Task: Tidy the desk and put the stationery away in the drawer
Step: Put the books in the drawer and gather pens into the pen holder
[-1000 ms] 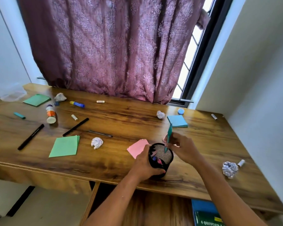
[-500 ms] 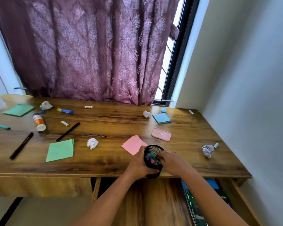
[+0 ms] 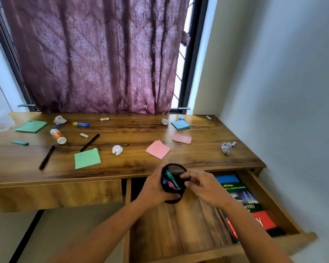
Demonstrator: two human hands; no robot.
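A black mesh pen holder (image 3: pixel 172 198) with a teal pen and other coloured items inside hangs over the open drawer (image 3: pixel 179 224), just off the desk's front edge. My left hand (image 3: pixel 156 188) wraps around its left side. My right hand (image 3: pixel 203 186) grips its right rim. On the wooden desk (image 3: pixel 141 168) lie two black markers (image 3: pixel 47 157), a thin pen (image 3: pixel 116 144), a teal marker (image 3: pixel 19 143), a blue glue stick (image 3: pixel 81 124), a white bottle (image 3: pixel 58 136) and green (image 3: pixel 87 158), pink (image 3: pixel 157 149) and blue (image 3: pixel 180 124) note pads.
Several crumpled paper balls (image 3: pixel 117 149) lie about the desk, one (image 3: pixel 226 148) near the right edge. A pink tray (image 3: pixel 181 138) sits mid-right. Books (image 3: pixel 243 202) fill the drawer's right side. A wall stands close on the right, a curtain behind.
The teal pen went into the holder. Both hands then carried the holder off the desk toward me, over the open drawer. The pink tray, hidden before, now shows.
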